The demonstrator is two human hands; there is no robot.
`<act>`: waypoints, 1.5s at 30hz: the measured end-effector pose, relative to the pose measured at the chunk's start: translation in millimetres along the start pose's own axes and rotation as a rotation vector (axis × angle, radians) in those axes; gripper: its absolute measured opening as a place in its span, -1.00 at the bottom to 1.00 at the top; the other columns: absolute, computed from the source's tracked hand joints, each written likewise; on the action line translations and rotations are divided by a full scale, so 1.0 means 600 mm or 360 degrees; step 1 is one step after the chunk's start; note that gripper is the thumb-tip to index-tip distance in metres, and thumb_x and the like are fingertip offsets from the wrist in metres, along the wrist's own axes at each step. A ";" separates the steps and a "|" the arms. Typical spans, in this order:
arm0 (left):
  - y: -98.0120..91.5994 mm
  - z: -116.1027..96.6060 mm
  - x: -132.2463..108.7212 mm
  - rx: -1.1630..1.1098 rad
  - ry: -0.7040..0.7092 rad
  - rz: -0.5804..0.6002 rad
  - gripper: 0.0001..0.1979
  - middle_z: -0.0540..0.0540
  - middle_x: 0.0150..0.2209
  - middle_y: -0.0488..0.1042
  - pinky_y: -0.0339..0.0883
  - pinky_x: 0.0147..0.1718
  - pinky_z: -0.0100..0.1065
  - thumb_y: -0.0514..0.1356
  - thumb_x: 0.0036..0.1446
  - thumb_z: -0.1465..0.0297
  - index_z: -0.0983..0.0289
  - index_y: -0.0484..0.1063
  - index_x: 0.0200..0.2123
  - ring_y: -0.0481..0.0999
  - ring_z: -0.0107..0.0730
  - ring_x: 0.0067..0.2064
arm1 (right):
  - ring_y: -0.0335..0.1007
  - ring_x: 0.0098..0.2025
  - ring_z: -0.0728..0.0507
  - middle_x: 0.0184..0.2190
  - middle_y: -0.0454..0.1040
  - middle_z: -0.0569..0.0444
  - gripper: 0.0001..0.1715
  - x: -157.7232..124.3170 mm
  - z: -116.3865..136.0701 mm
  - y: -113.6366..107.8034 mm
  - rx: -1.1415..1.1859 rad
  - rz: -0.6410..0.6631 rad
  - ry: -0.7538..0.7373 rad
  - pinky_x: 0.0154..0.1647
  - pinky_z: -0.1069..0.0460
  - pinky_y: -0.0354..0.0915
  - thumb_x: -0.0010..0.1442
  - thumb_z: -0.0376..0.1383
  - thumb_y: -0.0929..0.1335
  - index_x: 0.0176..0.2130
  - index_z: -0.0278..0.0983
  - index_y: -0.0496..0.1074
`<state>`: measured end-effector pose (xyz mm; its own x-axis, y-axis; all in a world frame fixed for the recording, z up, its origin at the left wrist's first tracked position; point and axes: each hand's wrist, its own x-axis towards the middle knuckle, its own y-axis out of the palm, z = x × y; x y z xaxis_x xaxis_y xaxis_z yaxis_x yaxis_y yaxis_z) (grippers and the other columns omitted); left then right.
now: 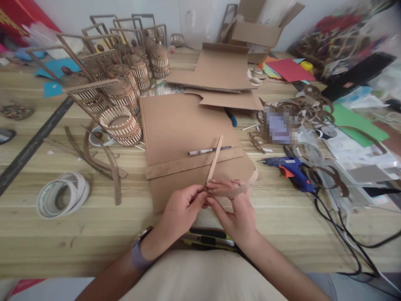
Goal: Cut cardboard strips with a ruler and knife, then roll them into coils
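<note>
Pinching a narrow cardboard strip (215, 161) at the centre of the clock, with twelve taken as straight ahead of the body. Gripping it narrowly between thumb and fingertips of the left hand (181, 211), and likewise with the right hand (239, 213), close enough for the fingertips nearly to meet. Bent at the pinch or made up of two pieces, impossible to tell which; reaching toward one o'clock at one end, and across the right fingers toward three at the other. Wearing a watch (140, 250) on the left wrist. Just beyond, at twelve, lying on a cardboard sheet (175, 121): a wide flat strip (175, 166) and, beside it, a pen (200, 151). Resting at nine: loose brown strips (117, 184) and, farther out, tape rolls (42, 205). Standing at ten: an open slatted cylinder (128, 131), near a group of handled lanterns (138, 69) between ten and eleven. Lying between two and three: a blue glue gun (294, 169), nozzle toward nine. Heaped at two: curled strips (313, 96). Placed at six, close to the body: yellow-and-black cutters (209, 240), partly hidden.
</note>
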<state>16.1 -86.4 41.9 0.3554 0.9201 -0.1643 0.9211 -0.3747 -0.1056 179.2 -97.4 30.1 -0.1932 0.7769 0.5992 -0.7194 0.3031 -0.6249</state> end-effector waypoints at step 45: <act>0.003 -0.008 -0.005 -0.0119 -0.0019 -0.0021 -0.72 0.10 -0.15 0.62 0.45 -0.12 -0.34 0.03 0.33 0.28 0.25 0.47 -0.07 0.60 -0.30 -0.16 | 0.52 -0.29 -0.04 -0.38 0.56 0.25 -0.79 -0.006 0.008 -0.010 -0.0012 -0.0099 -0.0434 -0.09 -0.05 0.30 0.16 -0.39 0.43 -0.31 -0.03 0.48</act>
<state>17.6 -89.4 47.0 0.3415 0.9234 -0.1752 0.9352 -0.3524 -0.0345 180.7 -104.8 34.1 -0.3221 0.5797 0.7485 -0.7309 0.3502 -0.5858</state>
